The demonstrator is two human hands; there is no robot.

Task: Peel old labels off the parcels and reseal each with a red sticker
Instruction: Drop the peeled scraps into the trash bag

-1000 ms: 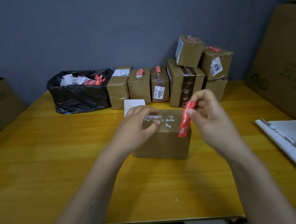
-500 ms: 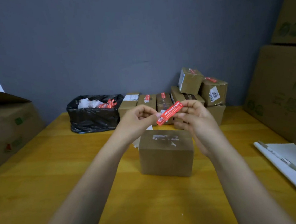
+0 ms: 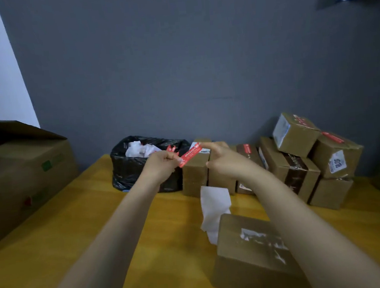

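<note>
Glossy yellow wood table [image 3: 55, 249]; left hand [image 3: 161, 167] pinches thin red sticker strip [image 3: 189, 155]; right hand [image 3: 228, 163] touches its upper end with straight index, thumb apart.

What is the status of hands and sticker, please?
Left hand pinches sticker, low end. Right hand: forefinger on top end. Parcel carries no sticker yet. Path clear.

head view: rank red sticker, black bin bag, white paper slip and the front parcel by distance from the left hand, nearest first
1. red sticker, pinched in the left hand.
2. black bin bag, just behind it.
3. white paper slip, lower right.
4. front parcel, nearest the camera.
</note>
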